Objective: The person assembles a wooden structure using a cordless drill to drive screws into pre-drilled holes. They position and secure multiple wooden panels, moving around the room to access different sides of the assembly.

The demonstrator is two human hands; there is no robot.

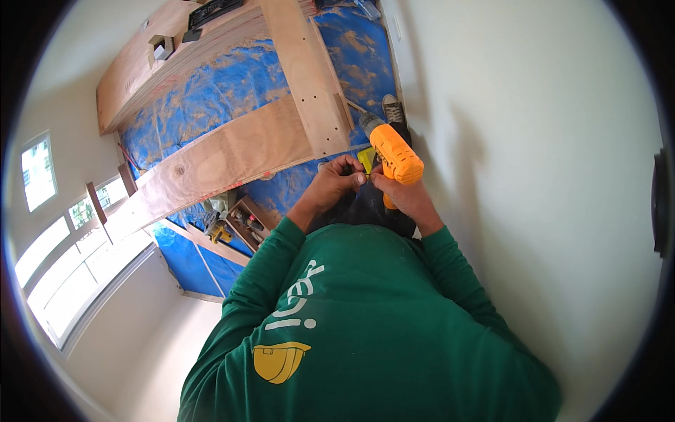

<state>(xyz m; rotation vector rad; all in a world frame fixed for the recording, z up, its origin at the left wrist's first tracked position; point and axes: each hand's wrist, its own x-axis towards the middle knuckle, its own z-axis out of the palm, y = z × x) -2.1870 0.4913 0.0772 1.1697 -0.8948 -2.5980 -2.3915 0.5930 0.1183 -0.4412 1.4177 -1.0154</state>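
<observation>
My right hand (408,199) grips the handle of an orange cordless drill (395,155), held in front of my green-sleeved chest. My left hand (337,179) is pinched at the drill's front end, fingers closed on something small that I cannot make out. A small yellow-green object (365,159) shows between the two hands. Both hands hover above a blue tarp (232,91) on the floor.
Long plywood boards (232,151) lie crossed on the tarp, one with a row of holes (309,77). A wooden tool tray (246,221) sits at the left. A white wall (534,176) runs along the right, windows (56,260) at the left. My shoe (392,109) stands near the wall.
</observation>
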